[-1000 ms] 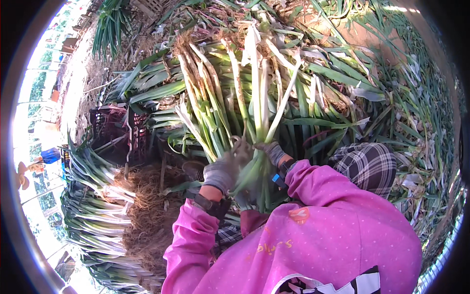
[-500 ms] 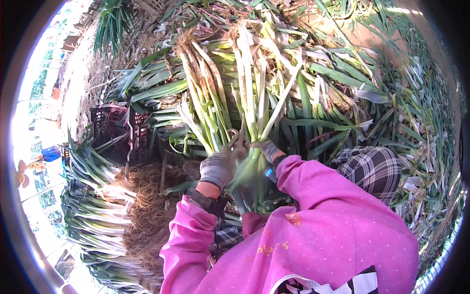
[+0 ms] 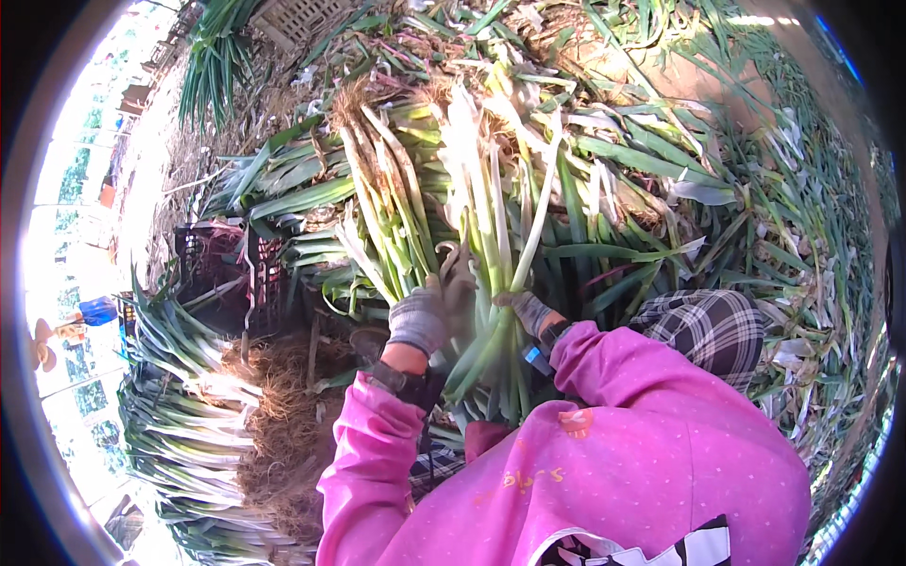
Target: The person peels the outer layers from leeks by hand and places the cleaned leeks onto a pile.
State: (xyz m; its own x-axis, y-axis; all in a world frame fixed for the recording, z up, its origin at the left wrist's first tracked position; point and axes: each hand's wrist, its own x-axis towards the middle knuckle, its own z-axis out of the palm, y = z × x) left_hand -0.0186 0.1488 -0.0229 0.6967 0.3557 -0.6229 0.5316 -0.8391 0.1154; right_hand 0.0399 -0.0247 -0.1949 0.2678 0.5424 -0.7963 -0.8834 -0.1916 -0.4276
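My right hand (image 3: 528,309), in a grey knit glove, closes round a bunch of leeks (image 3: 493,203) near where the white stalks turn to green leaves. The roots and pale ends point away from me, and the leaves hang toward my lap. My left hand (image 3: 418,319), gloved alike, is curled at the near end of a second leek bunch (image 3: 385,193), just left of the first. What its fingers hold is hidden. Between my hands is a blurred brownish thing (image 3: 458,288) that I cannot make out.
Trimmed leeks (image 3: 193,429) with bushy roots (image 3: 283,424) lie stacked at my left. Beyond them stands a dark plastic crate (image 3: 212,264). Loose leaves and leeks (image 3: 651,156) heap ahead and right. A pale crate (image 3: 300,19) and green leaves (image 3: 215,61) are at the far left.
The leek bunch in my right hand has come slightly toward me, and that hand has shifted a little right. My left hand stays by the left bunch. The view has tilted slightly.
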